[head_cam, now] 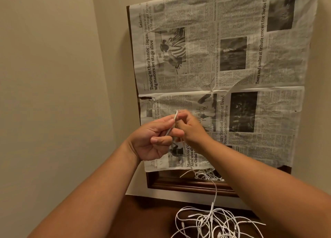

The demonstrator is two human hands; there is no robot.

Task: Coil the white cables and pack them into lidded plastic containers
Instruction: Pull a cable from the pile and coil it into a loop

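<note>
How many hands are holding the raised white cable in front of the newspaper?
2. The left hand pinches the white cable near its upper end. The right hand grips it just to the right, close against the left. No other hand is in view.

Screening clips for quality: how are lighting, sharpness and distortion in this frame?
Head view: warm, even light, no glare; wide-angle curving bends the wall corner and newspaper; left hand and right hand pinching the white cable look slightly soft; headlines remain legible.

In front of a newspaper (pixel 232 76) draped over a wooden frame (pixel 179 184), the left hand (pixel 154 141) and right hand (pixel 190 128) pinched one white cable (pixel 171 124), which trailed down to a tangled cable pile (pixel 213 221).
</note>
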